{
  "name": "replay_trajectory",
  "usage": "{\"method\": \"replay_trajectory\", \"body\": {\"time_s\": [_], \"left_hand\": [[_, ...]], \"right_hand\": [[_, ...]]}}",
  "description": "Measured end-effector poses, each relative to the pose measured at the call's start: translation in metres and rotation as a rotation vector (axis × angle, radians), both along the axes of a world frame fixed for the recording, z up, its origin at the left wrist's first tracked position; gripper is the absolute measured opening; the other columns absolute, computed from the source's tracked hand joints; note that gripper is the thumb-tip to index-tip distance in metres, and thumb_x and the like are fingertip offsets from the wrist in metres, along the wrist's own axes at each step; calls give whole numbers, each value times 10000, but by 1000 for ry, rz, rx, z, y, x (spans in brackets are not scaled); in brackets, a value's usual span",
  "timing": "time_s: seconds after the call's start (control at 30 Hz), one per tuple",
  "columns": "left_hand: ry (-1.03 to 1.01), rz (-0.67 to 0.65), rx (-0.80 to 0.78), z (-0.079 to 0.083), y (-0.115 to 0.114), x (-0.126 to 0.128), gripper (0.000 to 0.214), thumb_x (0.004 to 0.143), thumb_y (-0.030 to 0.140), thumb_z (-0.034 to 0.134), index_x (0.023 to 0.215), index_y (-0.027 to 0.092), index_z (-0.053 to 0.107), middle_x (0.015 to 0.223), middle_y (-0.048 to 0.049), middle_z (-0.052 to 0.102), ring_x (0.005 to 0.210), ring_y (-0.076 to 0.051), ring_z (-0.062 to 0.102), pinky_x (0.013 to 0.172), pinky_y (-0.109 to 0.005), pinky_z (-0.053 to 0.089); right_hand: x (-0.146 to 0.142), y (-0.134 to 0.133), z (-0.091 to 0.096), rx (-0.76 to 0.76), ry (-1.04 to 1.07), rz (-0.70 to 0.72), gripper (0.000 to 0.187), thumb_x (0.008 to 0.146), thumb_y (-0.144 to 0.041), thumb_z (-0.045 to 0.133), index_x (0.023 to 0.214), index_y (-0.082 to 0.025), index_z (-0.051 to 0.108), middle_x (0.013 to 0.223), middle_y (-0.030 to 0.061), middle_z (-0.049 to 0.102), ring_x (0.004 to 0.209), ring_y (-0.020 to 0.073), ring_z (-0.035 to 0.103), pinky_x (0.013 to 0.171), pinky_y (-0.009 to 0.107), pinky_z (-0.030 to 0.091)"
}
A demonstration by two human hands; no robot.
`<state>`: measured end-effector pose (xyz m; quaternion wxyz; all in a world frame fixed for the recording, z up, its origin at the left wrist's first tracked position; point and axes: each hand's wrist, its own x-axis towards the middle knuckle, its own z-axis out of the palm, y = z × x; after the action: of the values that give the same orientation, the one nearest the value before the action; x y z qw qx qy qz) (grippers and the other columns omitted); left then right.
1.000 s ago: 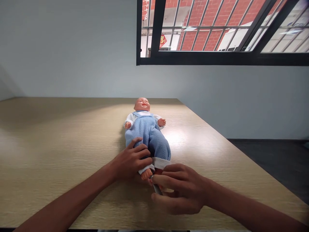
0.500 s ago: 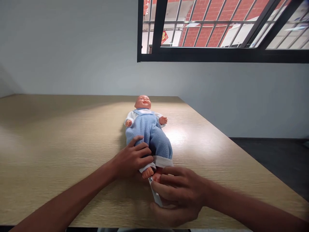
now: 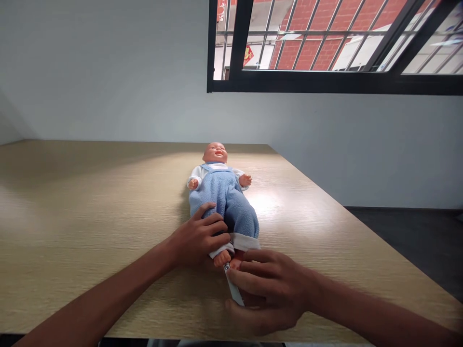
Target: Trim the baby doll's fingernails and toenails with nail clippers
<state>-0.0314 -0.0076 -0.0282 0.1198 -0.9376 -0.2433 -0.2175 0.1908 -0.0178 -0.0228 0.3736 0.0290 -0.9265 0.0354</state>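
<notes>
A doll (image 3: 222, 202) in blue overalls lies face-up on the table (image 3: 90, 217), head toward the wall, feet toward the person. L hand (image 3: 197, 241) is wrapped round its lower leg, fingers curled over the cloth just above the bare foot (image 3: 221, 259). R hand (image 3: 271, 289) pinches a small silver clipper (image 3: 231, 284) btwn thumb & closed fingers, tip at the toes.
</notes>
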Motion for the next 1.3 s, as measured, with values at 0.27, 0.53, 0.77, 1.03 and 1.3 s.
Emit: {"method": "replay_trajectory", "body": {"time_s": [0.27, 0.53, 0.77, 1.03, 1.3], "left_hand": [[-6, -4, 10, 1, -1, 0, 221, 950, 331, 517, 984, 157, 650, 930, -46, 660, 1002, -201, 559, 1150, -475, 215], [-5, 0, 9, 0, -1, 0, 225, 959, 325, 497, 987, 157, 644, 931, -48, 660, 998, -203, 556, 1147, -479, 220], [-5, 1, 5, -1, 0, -1, 239, 958, 347, 495, 1008, 168, 645, 938, -48, 662, 1010, -200, 547, 1155, -475, 211], [6, 13, 3, -1, 0, -1, 213, 949, 328, 516, 1012, 167, 641, 940, -41, 658, 1018, -200, 544, 1158, -479, 213], [11, 16, -4, -1, 0, -1, 218, 946, 347, 517, 986, 175, 645, 947, -48, 661, 1025, -200, 549, 1165, -479, 205]], "right_hand": [[-1, 1, 4, 31, -6, -7, 242, 954, -287, 498, 1036, -79, 587, 723, 47, 671, 603, 133, 606, 630, 252, 557], [0, 0, -1, 40, -32, -14, 247, 883, -261, 571, 1054, -84, 573, 734, 43, 673, 616, 139, 618, 652, 271, 565], [-1, 4, 3, 69, -16, 19, 187, 899, -185, 504, 1031, -95, 600, 784, 57, 692, 639, 131, 622, 704, 278, 601], [-3, 3, 4, 116, -5, -13, 278, 941, -269, 467, 1071, -66, 606, 800, 69, 706, 693, 137, 658, 737, 267, 604], [-5, -1, 2, 117, 21, -18, 285, 925, -312, 540, 1021, -56, 622, 751, 60, 671, 675, 135, 646, 738, 260, 587]]}}
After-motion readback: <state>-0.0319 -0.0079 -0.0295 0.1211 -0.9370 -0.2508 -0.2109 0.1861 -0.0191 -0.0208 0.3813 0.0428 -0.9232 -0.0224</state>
